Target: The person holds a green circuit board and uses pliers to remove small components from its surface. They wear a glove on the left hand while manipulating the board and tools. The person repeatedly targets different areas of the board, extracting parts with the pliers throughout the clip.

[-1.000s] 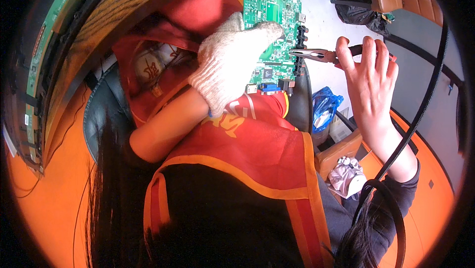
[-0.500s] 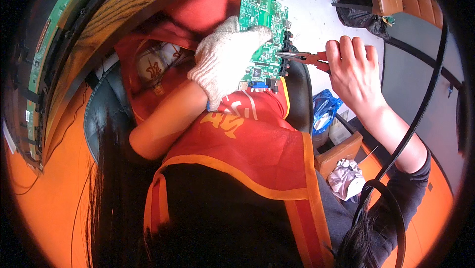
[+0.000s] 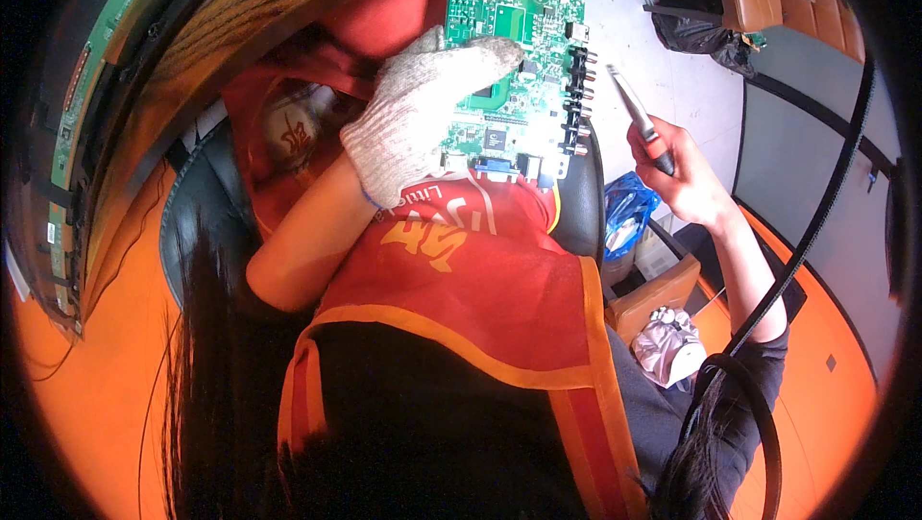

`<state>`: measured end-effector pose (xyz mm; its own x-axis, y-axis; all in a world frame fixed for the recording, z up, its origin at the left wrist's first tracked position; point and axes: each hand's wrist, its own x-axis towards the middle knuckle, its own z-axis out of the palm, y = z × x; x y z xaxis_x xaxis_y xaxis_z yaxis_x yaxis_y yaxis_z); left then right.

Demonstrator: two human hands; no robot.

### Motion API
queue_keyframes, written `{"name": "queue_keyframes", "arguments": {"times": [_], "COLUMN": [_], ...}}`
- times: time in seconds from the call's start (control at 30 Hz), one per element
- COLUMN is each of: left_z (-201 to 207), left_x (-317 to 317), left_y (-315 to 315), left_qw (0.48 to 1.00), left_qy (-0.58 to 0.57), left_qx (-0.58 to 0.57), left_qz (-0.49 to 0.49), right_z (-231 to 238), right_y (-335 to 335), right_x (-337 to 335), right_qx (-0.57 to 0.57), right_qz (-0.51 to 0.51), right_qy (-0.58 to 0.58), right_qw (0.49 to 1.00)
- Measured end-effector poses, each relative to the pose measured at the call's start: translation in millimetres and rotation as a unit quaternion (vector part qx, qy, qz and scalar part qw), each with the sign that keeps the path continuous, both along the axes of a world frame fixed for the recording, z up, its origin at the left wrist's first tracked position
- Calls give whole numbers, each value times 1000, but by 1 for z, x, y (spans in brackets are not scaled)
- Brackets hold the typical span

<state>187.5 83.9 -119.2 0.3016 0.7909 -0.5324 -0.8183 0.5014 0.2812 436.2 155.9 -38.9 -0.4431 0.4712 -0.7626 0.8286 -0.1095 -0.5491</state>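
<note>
A green circuit board (image 3: 519, 102) is held up over my lap by my left hand (image 3: 413, 102), which wears a white knitted glove. My thumb lies across the board's face; the fingers behind it are hidden. Along the board's right edge runs a row of black jacks (image 3: 580, 88) with metal tips, and a blue connector (image 3: 497, 166) sits on its lower edge. To the right, my bare right hand (image 3: 687, 174) is closed round the red and black handles of pliers (image 3: 634, 107). The jaws point up and left, apart from the board.
A wooden table edge (image 3: 230, 16) curves across the upper left, with a panel bearing a green circuit strip (image 3: 96, 59) beside it. At right are a blue plastic bag (image 3: 629, 217), a brown box (image 3: 658, 299) and a hanging black cable (image 3: 816, 222).
The pliers have come away from the jacks on the board's edge and turned upward, with my right hand lower. My left hand has turned the board's face more toward view.
</note>
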Motion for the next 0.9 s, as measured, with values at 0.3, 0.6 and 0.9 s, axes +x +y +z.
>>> {"name": "queue_keyframes", "arguments": {"times": [0.3,0.6,0.9], "left_z": [10,28,48], "left_x": [3,15,28], "left_y": [7,6,-1], "left_qw": [999,984,968], "left_qy": [53,153,209], "left_qx": [-3,-69,-109], "left_qz": [-11,65,81], "right_z": [7,12,4], "right_y": [-10,-25,-44], "right_x": [14,4,-25], "right_qx": [-67,56,549], "right_qz": [-64,-45,120], "right_qy": [19,-23,-252], "right_qw": [996,997,788]}}
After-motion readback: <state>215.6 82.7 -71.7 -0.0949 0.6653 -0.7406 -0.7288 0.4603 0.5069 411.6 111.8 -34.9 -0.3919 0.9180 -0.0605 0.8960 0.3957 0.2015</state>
